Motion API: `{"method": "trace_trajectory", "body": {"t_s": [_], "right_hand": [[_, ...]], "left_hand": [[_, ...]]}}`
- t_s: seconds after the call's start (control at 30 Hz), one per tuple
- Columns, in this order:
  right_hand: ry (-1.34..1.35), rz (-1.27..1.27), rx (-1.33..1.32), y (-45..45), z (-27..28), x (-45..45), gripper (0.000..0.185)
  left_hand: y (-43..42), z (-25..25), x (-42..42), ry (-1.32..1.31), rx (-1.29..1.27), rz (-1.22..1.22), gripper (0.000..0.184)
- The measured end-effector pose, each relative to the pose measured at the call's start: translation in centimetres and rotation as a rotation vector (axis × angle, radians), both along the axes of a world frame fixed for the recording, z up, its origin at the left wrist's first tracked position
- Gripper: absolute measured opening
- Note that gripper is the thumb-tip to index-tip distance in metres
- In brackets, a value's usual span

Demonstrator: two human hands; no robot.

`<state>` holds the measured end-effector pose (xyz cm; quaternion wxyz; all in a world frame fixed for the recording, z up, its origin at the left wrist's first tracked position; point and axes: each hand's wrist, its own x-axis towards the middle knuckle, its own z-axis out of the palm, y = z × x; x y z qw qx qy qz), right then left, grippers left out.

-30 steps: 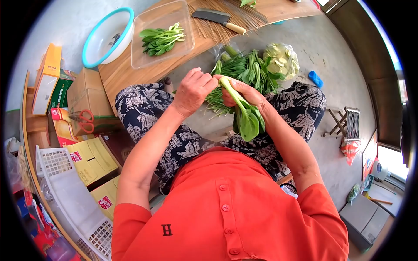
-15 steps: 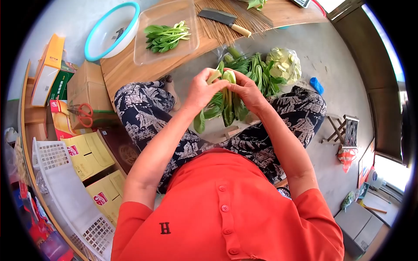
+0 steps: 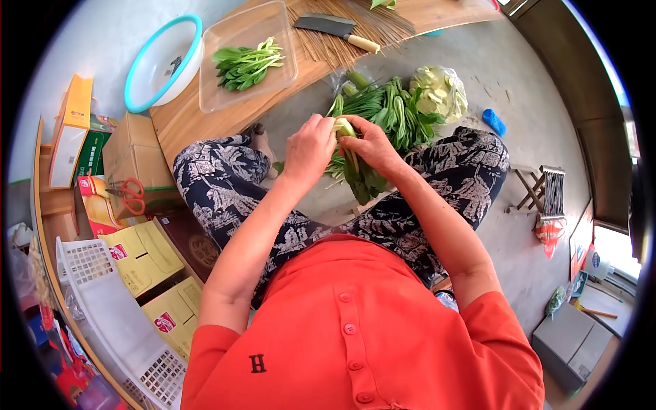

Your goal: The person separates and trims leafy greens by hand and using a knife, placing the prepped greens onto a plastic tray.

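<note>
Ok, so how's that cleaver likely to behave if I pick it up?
The cleaver should feel stiff and probably blade-heavy, given its broad dark blade. It may slide if nudged, since it lies on loose thin sticks.

Basin [image 3: 154, 75]: white, blue-rimmed, tilted, near one end of the bench [image 3: 188, 126]. Cleaver [image 3: 326, 25]: flat on thin sticks [image 3: 393, 32] on the bench. Scissors [image 3: 132, 197]: red-handled, against the brown carton [image 3: 130, 154]. Orange box [image 3: 76, 109]: upright, beside a green box [image 3: 94, 152]. Yellow boxes [image 3: 143, 254]: two, beside the white basket [image 3: 113, 307]. Floor [image 3: 492, 89]: blue item [image 3: 493, 121], unidentified; folding stool [image 3: 552, 191], red-and-white bag [image 3: 550, 234] at its lower end. Grey box [image 3: 572, 342]: well apart from the bench.
</note>
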<state>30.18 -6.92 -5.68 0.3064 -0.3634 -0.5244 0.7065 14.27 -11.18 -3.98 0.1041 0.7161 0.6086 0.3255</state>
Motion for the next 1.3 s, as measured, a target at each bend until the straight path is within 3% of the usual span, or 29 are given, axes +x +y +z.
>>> {"method": "trace_trajectory", "body": {"t_s": [0.13,0.37,0.47,0.53,0.67,0.77,1.03,1.17,1.3], "right_hand": [[0.032,0.065,-0.049,0.1,0.9,0.6,0.035],[0.253,0.166,-0.265,0.2,1.9,1.1,0.040],[0.363,0.105,-0.267,1.0,2.8,1.4,0.045],[0.198,0.039,-0.163,1.4,2.0,1.7,0.048],[0.010,0.021,-0.061,0.2,1.5,0.8,0.052],[0.042,0.000,-0.020,0.0,0.5,-0.1,0.053],[0.138,0.064,-0.010,0.0,1.1,0.3,0.043],[-0.092,0.087,-0.016,0.2,0.7,0.7,0.033],[-0.036,0.079,-0.113,0.0,0.8,0.9,0.028]], "left_hand": [[0.2,0.2,-0.7,0.220,0.162,-0.075,0.008],[0.0,-0.8,-2.1,0.119,0.208,-0.098,0.016],[-0.5,-3.3,-2.6,0.008,0.220,-0.005,0.008],[-1.4,-3.2,-2.4,-0.768,-0.325,0.218,0.007],[-0.9,-1.4,-0.9,-1.047,-0.395,0.148,0.010],[-0.2,-0.8,1.0,-1.089,-0.351,0.200,0.019],[-0.2,-1.6,0.5,-1.045,-0.387,0.233,0.019],[-0.7,-1.1,0.3,-0.697,-0.269,0.170,0.015],[-1.1,-1.0,-0.6,-0.304,-0.098,0.093,0.018]]}}
